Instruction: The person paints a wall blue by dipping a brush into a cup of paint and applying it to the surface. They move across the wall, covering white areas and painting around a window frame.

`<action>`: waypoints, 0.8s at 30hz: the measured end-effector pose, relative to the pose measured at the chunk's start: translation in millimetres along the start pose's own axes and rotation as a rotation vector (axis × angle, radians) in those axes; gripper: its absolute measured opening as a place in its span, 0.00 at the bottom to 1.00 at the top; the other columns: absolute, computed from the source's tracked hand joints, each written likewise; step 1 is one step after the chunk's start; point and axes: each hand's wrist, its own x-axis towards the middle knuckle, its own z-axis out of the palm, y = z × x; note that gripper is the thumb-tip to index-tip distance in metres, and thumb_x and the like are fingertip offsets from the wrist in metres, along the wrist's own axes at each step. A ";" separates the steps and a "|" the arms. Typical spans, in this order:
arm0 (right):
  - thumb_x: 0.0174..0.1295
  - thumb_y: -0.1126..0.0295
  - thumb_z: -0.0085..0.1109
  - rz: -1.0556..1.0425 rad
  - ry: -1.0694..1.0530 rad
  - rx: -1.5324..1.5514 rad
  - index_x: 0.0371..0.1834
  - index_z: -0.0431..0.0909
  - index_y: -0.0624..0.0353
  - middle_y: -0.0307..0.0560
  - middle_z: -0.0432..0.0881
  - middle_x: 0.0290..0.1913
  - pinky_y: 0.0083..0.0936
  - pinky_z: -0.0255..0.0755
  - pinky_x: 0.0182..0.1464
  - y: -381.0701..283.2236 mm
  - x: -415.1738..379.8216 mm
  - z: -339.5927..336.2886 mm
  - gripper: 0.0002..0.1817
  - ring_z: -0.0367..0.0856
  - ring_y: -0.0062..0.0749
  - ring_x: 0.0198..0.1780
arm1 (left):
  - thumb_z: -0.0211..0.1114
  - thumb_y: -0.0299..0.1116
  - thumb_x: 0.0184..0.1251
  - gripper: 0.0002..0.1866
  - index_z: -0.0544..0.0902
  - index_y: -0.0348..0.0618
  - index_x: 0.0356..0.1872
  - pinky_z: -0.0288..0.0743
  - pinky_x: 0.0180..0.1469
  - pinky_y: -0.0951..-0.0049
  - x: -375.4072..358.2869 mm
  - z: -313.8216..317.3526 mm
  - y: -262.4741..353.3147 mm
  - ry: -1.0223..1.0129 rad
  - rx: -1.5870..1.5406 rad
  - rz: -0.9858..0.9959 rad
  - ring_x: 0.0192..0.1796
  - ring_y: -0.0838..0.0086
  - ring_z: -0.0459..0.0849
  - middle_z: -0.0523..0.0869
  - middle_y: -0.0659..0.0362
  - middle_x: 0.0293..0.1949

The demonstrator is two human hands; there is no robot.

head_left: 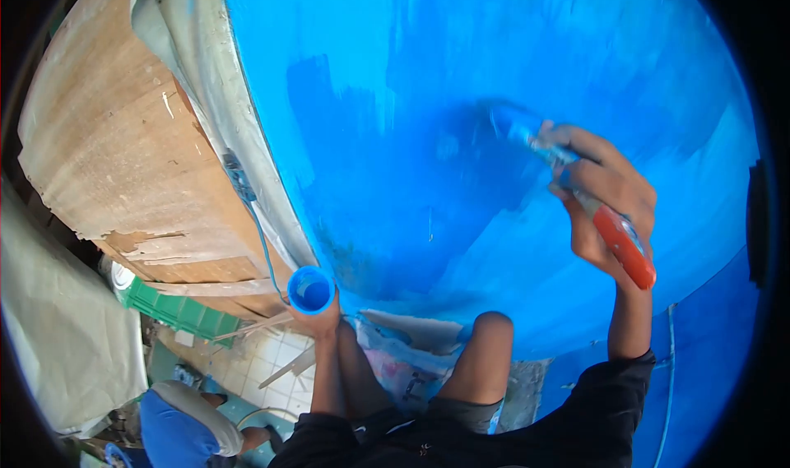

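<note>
My right hand (pixel 607 190) is closed around a paintbrush with a red handle (pixel 623 244). The bristle end, smeared by motion, reaches up and left to the blue wall (pixel 395 172), over a patch of darker, wet-looking paint. Lighter blue surrounds that patch, and brush streaks show across the surface. Low at the wall's left edge, my left hand (pixel 321 318) grips a blue cup (pixel 311 290) from below. The cup's mouth faces me, with some blue paint visible inside.
Left of the wall are a worn wooden panel (pixel 132 131) and a hanging blue cord (pixel 263 234). Below lie a green crate (pixel 177 313), wood strips and white tiles (pixel 280 353). Another person in a blue top (pixel 177 427) is at lower left. A paint-stained sheet (pixel 403 365) lies between my knees.
</note>
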 end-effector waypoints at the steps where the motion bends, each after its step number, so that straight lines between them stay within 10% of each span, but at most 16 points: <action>1: 0.53 0.90 0.68 -0.034 -0.014 -0.026 0.42 0.76 0.62 0.63 0.87 0.50 0.32 0.84 0.46 5.9 22.3 -2.2 0.17 0.90 0.49 0.49 | 0.89 0.32 0.41 0.44 0.71 0.34 0.61 0.77 0.59 0.61 -1.5 2.1 3.7 0.019 0.030 0.011 0.55 0.62 0.82 0.81 0.49 0.53; 4: 0.51 0.89 0.71 -0.382 0.083 -0.303 0.44 0.76 0.61 0.62 0.86 0.53 0.31 0.85 0.48 12.9 77.6 -15.2 0.20 0.89 0.51 0.52 | 0.87 0.31 0.42 0.43 0.71 0.34 0.60 0.76 0.60 0.59 -11.5 9.1 -6.2 0.008 0.014 -0.017 0.54 0.61 0.82 0.80 0.49 0.52; 7: 0.50 0.81 0.69 -0.277 0.054 -0.479 0.46 0.83 0.54 0.51 0.85 0.56 0.39 0.81 0.60 23.7 97.2 -16.6 0.18 0.84 0.51 0.60 | 0.85 0.35 0.42 0.42 0.73 0.34 0.59 0.72 0.61 0.53 -17.0 10.8 -8.3 0.019 -0.027 0.038 0.54 0.55 0.82 0.82 0.48 0.53; 18: 0.56 0.80 0.67 -0.140 -0.103 -0.505 0.57 0.82 0.51 0.49 0.86 0.57 0.35 0.83 0.55 3.3 145.3 -33.4 0.24 0.87 0.50 0.54 | 0.83 0.39 0.42 0.35 0.80 0.35 0.53 0.67 0.62 0.44 6.8 -10.2 17.8 0.051 0.296 0.186 0.52 0.46 0.81 0.84 0.46 0.49; 24: 0.59 0.79 0.64 -0.462 0.105 -0.523 0.57 0.83 0.53 0.48 0.87 0.54 0.33 0.82 0.53 25.0 217.8 -46.2 0.21 0.87 0.48 0.51 | 0.84 0.41 0.44 0.42 0.75 0.32 0.62 0.54 0.75 0.40 20.8 -0.3 16.1 0.040 0.126 0.015 0.64 0.44 0.76 0.80 0.42 0.59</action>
